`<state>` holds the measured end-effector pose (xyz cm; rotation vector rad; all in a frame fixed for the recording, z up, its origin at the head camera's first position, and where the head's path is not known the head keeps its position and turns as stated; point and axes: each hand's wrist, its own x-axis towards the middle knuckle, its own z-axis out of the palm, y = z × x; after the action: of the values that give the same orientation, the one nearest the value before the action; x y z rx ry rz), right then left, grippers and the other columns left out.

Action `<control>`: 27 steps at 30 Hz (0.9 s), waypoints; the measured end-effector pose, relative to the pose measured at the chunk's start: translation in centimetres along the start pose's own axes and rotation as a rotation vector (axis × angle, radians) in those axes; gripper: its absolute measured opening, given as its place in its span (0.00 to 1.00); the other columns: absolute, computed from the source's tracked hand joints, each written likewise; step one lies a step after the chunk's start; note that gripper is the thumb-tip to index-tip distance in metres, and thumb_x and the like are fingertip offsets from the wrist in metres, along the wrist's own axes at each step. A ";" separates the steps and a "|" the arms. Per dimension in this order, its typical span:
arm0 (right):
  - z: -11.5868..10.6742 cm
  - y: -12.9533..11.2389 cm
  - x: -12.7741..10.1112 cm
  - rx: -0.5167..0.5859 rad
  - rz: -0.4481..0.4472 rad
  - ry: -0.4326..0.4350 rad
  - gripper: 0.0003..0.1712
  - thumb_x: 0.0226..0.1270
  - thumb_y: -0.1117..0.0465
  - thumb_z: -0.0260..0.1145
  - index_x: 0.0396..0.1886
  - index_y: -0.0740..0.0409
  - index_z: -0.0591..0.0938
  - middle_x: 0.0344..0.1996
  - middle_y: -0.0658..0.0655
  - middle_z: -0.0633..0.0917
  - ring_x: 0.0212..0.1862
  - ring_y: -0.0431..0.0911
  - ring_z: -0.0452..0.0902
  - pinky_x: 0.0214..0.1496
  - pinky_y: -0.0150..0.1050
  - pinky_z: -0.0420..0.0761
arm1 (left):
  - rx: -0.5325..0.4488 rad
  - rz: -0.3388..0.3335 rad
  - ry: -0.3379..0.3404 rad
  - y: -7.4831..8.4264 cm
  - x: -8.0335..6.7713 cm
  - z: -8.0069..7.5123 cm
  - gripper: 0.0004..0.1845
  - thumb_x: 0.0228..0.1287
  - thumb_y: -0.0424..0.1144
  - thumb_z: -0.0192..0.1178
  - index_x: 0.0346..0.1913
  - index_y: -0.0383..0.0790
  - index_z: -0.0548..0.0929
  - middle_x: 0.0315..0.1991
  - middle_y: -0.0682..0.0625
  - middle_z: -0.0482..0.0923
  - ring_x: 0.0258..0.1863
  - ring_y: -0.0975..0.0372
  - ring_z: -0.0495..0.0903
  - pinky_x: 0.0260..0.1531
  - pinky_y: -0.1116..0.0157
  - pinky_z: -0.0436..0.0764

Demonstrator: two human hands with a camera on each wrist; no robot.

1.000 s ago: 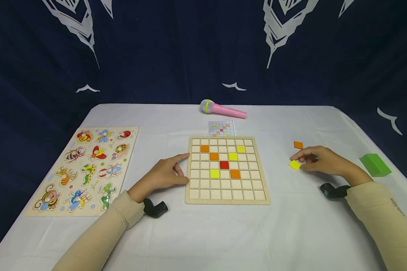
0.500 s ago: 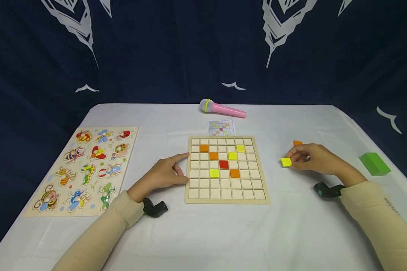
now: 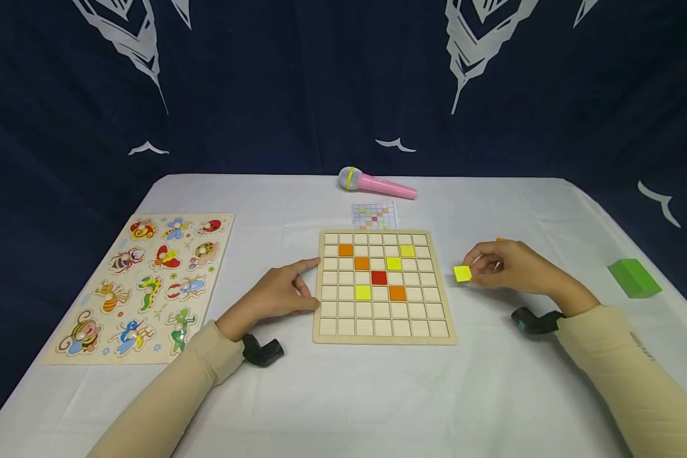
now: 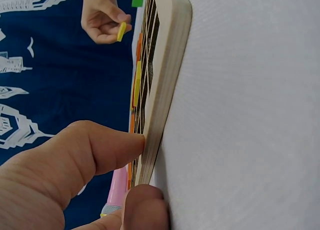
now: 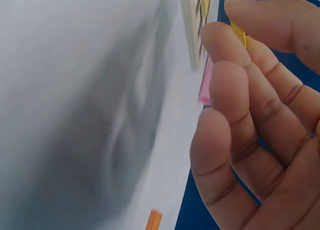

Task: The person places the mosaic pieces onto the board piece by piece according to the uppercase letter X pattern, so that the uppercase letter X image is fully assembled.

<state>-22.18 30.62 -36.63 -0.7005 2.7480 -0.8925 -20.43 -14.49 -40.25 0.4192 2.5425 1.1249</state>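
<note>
A yellow square tile (image 3: 462, 274) is pinched between the thumb and fingers of my right hand (image 3: 512, 268), raised off the table just right of the wooden grid board (image 3: 383, 340). In the right wrist view the tile (image 5: 239, 34) shows edge-on and is partly covered by the fingers. My left hand (image 3: 275, 294) touches the board's left edge with thumb and index finger, and the left wrist view shows the thumb against the board's side (image 4: 167, 64). Orange and yellow tiles and a red tile (image 3: 379, 278) lie in the board's squares.
Behind the board are a small printed grid card (image 3: 374, 215) and a pink microphone (image 3: 386, 187). An insect puzzle board (image 3: 163, 254) lies at left. Behind my right hand an orange tile (image 3: 500, 240) is mostly hidden. A green block (image 3: 634, 278) stands far right.
My right hand has lifted the yellow tile and carried it left towards the board, leaving the orange tile behind. The left hand has stayed at the board's edge.
</note>
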 end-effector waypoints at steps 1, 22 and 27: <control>0.1 -0.2 0.2 0.007 -0.001 -0.007 0.15 0.62 0.69 0.81 0.47 0.59 0.88 0.36 0.57 0.92 0.38 0.34 0.82 0.48 0.32 0.80 | 0.000 0.001 0.001 0.0 0.0 0.0 0.47 0.57 0.36 0.75 0.82 0.35 0.69 0.33 0.49 0.83 0.21 0.62 0.81 0.30 0.64 0.75; 2.3 -3.9 3.4 0.155 -0.031 -0.096 0.15 0.63 0.68 0.81 0.48 0.63 0.87 0.32 0.48 0.90 0.35 0.41 0.80 0.43 0.33 0.80 | 0.010 -0.002 0.008 -0.2 0.1 0.1 0.47 0.58 0.37 0.76 0.82 0.36 0.69 0.33 0.49 0.84 0.21 0.61 0.81 0.28 0.64 0.75; 3.0 -4.6 4.1 0.163 -0.055 -0.116 0.14 0.64 0.69 0.79 0.48 0.64 0.86 0.32 0.48 0.91 0.33 0.42 0.79 0.42 0.34 0.79 | 0.005 -0.003 0.014 -0.2 0.1 0.1 0.47 0.58 0.37 0.76 0.82 0.37 0.69 0.33 0.49 0.83 0.20 0.60 0.81 0.27 0.64 0.75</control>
<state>-23.11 23.84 -36.45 -0.7744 2.5330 -1.0386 -20.55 -14.49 -40.45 0.4096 2.5575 1.1250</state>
